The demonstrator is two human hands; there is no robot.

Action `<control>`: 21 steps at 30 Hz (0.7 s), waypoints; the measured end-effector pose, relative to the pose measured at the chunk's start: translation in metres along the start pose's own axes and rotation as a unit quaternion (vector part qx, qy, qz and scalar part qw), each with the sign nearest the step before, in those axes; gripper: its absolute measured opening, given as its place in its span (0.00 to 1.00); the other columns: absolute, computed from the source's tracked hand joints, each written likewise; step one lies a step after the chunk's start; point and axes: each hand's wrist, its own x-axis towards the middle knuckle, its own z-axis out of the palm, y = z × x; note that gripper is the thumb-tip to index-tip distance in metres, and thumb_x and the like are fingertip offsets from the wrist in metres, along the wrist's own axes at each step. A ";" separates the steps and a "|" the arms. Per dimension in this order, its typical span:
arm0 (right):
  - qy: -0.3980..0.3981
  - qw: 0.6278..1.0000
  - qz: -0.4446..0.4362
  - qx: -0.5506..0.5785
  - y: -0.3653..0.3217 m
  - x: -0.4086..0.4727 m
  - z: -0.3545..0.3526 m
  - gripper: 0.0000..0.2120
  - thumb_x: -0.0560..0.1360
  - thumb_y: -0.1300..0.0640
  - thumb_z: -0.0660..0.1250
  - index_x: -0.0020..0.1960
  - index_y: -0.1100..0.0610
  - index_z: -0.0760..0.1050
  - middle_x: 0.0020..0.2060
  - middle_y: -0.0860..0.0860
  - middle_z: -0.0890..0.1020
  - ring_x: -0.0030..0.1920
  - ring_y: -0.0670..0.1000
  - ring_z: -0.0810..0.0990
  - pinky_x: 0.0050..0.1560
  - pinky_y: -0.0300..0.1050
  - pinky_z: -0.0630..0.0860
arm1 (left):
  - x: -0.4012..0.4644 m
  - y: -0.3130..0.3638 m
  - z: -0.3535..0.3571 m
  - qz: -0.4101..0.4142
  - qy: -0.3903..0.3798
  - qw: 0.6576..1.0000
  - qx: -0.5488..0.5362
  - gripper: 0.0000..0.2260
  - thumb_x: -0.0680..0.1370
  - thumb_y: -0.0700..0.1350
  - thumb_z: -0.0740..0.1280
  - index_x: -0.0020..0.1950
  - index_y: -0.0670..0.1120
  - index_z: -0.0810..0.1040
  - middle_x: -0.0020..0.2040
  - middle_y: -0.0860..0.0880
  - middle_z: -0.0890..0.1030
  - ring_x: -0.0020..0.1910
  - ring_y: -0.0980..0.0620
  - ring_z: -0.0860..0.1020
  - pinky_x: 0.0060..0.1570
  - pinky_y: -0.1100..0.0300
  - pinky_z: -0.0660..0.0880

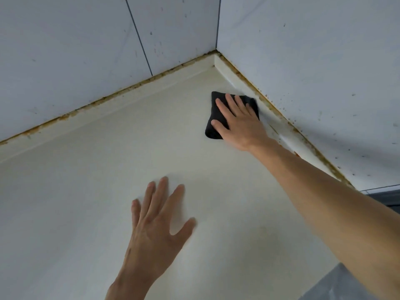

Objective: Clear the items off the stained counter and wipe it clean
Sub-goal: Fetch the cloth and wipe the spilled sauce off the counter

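**Right hand flat on one black cloth, near the counter corner**

Right hand [240, 124] lay palm-down on a single black cloth [216, 118], fingers spread and extended, pressing it against the counter [108, 169]. No curl of the fingers around the cloth was seen; the hand covered it rather than gripped it. Four fingers and the thumb showed. The cloth was folded to a rough square, its right edge just beside the raised lip [279, 128] along the right wall.

Left hand [160, 224] rested open on the bare counter, nearer the camera, all five digits splayed wide, holding nothing. It sat well apart from the cloth.

Two hands counted, two bare forearms, one cloth. No other loose item was seen on the counter.

Counter surface was pale cream, meeting two tiled walls at one inner corner [215, 54]. A low raised lip ran along both walls. Brown-orange grime [71, 114] lined the seam between lip and tile on both sides, in a near-continuous band. Left wall [65, 50] showed one dark grout line [138, 37] and scattered small specks; right wall [313, 61] carried many more dark specks, densest close to the seam.

A grey patch [333, 284] showed at the lower right edge of view; what it was could not be told.
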 end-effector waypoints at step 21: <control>0.031 0.998 0.046 -0.023 0.023 -0.135 0.018 0.33 0.85 0.37 0.48 0.86 0.48 0.45 0.85 0.50 0.44 0.84 0.53 0.41 0.83 0.53 0.41 | -0.005 0.024 0.005 -0.019 0.018 1.000 0.011 0.37 0.73 0.72 0.57 0.79 0.56 0.65 0.83 0.49 0.58 0.83 0.44 0.52 0.77 0.39 0.56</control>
